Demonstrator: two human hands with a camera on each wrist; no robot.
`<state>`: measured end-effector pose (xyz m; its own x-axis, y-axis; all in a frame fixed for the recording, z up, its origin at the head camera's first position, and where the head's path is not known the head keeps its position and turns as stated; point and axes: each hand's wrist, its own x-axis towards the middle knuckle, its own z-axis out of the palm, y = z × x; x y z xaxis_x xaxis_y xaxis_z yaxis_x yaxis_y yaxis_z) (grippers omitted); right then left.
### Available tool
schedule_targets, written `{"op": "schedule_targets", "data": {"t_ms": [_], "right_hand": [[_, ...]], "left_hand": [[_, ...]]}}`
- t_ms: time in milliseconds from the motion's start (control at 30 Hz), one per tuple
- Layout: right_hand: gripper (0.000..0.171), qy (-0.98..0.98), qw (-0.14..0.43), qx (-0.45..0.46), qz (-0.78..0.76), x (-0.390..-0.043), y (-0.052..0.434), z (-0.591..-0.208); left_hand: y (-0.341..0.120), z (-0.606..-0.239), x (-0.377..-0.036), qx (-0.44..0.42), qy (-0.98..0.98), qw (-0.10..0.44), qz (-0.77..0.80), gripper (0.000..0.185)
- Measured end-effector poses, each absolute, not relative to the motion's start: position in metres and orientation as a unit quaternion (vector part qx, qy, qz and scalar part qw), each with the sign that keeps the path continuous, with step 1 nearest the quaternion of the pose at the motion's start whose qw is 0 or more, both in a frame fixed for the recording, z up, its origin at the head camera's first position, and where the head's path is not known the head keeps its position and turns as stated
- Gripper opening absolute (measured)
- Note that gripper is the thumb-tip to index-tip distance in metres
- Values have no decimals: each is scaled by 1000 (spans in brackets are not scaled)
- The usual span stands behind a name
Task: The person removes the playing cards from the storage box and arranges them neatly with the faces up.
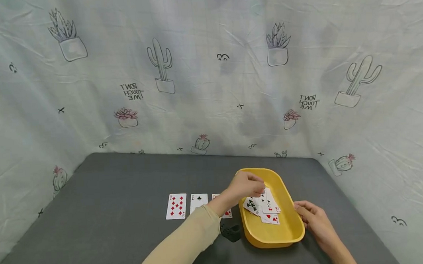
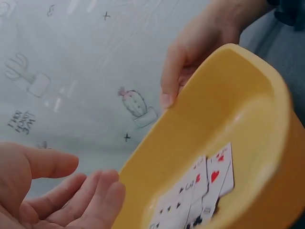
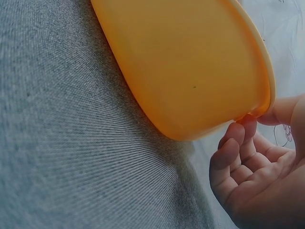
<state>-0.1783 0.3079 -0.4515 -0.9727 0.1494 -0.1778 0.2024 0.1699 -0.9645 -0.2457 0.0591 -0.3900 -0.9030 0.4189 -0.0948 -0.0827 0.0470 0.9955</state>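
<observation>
The person's left hand point(image 1: 244, 186) reaches over the near-left rim of a yellow tub point(image 1: 288, 191) and hangs just above the loose cards point(image 1: 263, 207) lying inside it. In the head view its fingers bend down toward the top of the pile, yet whether they pinch a card cannot be told from there; the left wrist view shows the palm point(image 2: 45, 191) with fingers loosely extended and nothing between them, so this grip reads as open, with the cards just beyond the fingertips, low on the tub's inner floor. The cards overlap in a small fan, with clubs and hearts showing.

The right hand point(image 1: 314, 218) sits at the tub's right side. Its thumb lies on the rim point(image 3: 267, 81) and its fingers point(image 3: 233, 148) curl beneath the outer wall, so this grip holds the tub's edge. The tub rests on the grey counter point(image 1: 112, 217), tilted a little in the wrist views.

To the left of the left hand's grip, beyond the beige sleeve point(image 1: 188, 241), three cards lie face up in a row on the counter: a nine of diamonds point(image 1: 176, 206), a two of clubs point(image 1: 199, 202) and a red card point(image 1: 227, 213) partly hidden by the forearm. A small black object point(image 1: 231, 230) lies beside the tub's near-left corner, under the wrist. Printed cactus cloth point(image 1: 208, 68) hangs behind the counter.
</observation>
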Motion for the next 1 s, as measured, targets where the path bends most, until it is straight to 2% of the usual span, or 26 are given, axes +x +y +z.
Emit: {"op": "schedule_targets", "data": {"t_ms": [133, 333, 467, 567, 667, 767, 900, 1000], "right_hand": [[47, 766, 19, 113, -632, -179, 309, -452], [44, 762, 12, 111, -638, -179, 310, -455], [44, 758, 13, 113, -642, -178, 311, -458], [45, 756, 13, 113, -645, -177, 310, -458], [45, 757, 12, 111, -644, -176, 309, -456], [44, 758, 11, 110, -643, -176, 308, -456], [41, 759, 9, 117, -640, -177, 307, -455], [40, 762, 8, 121, -636, -177, 306, -455]], "left_hand": [[75, -398, -254, 108, 689, 194, 690, 20], [90, -410, -258, 62, 733, 158, 659, 19], [95, -417, -258, 14, 767, 147, 624, 8], [97, -420, -260, -2, 779, 147, 610, 36], [98, -421, -263, -13, 793, 143, 591, 48], [99, -422, -265, -23, 795, 144, 589, 40], [101, -424, -267, -37, 768, 161, 618, 11], [103, -427, -268, -50, 736, 175, 652, 28]]}}
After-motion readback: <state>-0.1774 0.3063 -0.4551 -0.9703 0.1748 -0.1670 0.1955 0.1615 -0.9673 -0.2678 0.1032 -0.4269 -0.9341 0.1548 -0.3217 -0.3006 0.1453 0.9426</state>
